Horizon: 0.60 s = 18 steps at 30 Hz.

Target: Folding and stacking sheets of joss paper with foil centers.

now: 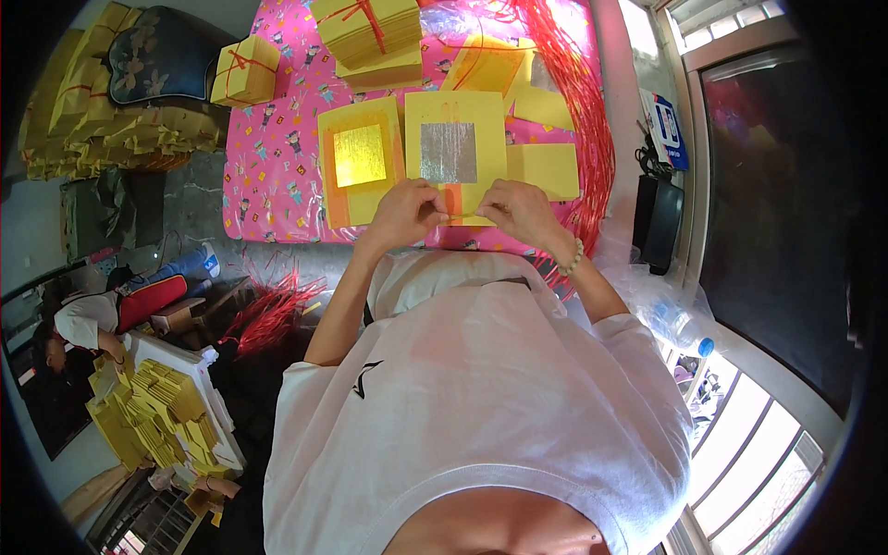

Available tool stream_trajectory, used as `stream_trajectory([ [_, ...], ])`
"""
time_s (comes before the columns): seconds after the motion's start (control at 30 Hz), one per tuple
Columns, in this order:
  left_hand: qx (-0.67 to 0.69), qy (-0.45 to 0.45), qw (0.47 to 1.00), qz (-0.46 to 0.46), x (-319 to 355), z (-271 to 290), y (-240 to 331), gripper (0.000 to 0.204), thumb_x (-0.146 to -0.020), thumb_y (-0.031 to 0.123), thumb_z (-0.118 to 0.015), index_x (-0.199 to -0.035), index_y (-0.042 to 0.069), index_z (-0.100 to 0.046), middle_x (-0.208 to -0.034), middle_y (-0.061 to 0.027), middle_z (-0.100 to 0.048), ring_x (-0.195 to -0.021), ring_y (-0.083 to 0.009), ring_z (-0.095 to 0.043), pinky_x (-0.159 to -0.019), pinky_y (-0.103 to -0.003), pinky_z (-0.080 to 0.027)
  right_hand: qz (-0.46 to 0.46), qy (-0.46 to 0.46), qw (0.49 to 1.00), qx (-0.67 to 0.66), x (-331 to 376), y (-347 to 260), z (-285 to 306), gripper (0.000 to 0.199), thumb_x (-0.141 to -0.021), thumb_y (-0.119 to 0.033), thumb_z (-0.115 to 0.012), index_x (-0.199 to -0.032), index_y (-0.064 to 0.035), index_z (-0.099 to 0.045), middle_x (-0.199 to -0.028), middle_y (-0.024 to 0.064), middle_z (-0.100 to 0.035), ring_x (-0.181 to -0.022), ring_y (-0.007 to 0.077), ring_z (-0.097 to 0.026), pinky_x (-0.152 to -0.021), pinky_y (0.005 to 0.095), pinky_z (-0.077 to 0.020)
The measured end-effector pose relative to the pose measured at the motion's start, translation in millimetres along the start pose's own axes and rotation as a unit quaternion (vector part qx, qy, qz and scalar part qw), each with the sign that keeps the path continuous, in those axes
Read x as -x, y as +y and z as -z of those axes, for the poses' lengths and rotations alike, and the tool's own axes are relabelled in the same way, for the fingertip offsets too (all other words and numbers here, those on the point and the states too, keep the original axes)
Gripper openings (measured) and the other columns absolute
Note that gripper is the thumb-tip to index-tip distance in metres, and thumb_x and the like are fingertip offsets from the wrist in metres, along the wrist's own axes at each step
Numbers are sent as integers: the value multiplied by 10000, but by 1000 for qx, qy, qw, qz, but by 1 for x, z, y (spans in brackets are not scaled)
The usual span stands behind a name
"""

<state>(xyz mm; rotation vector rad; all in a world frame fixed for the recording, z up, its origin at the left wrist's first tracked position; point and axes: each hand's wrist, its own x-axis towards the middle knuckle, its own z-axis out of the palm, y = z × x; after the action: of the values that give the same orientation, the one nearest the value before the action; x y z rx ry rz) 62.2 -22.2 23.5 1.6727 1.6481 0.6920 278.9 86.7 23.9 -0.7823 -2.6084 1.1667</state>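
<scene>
A yellow sheet of joss paper [490, 129] with a silver foil square [449, 153] lies before me at the table's near edge. My left hand [407, 215] is closed in a pinch at its lower left edge. At the lower right edge, my right hand [523, 215], with a beaded bracelet on the wrist, pinches the same paper. An orange band shows between my fingertips. Beside it on the left lies a stack of joss paper [327, 180] with a gold foil square [360, 155]. Plain yellow paper [546, 171] lies to the right, partly behind my right hand.
Tied yellow bundles [370, 32] and a smaller bundle [246, 72] stand on the pink patterned tablecloth [268, 176]. Red plastic strands [592, 120] hang along its right side. At lower left a person [88, 319] sits by a white table with yellow paper [171, 398]. A plastic bottle [684, 328] lies right.
</scene>
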Motion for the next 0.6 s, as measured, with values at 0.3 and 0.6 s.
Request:
stream_trajectory([
  [0.3, -142, 119, 981, -64, -11, -6, 32, 260, -746, -4, -613, -992, 61, -565, -878, -114, -593, -860, -331, -553, -764, -403, -446, 77, 122, 988, 47, -13, -33, 35, 265, -775, -227, -718, -969, -67, -638, -928, 93, -593, -900, 281, -579, -759, 368, -475],
  [0.6, 267, 167, 949, 18, -14, 21, 28, 192, -862, 13, -597, -1052, 18, -577, -951, -63, -637, -892, -155, -594, -791, -277, -459, -34, 191, 930, -313, -38, 19, 18, 896, -716, -194, -815, -1413, -63, -267, -1384, 108, -388, -1316, 251, -361, -1029, 406, -375],
])
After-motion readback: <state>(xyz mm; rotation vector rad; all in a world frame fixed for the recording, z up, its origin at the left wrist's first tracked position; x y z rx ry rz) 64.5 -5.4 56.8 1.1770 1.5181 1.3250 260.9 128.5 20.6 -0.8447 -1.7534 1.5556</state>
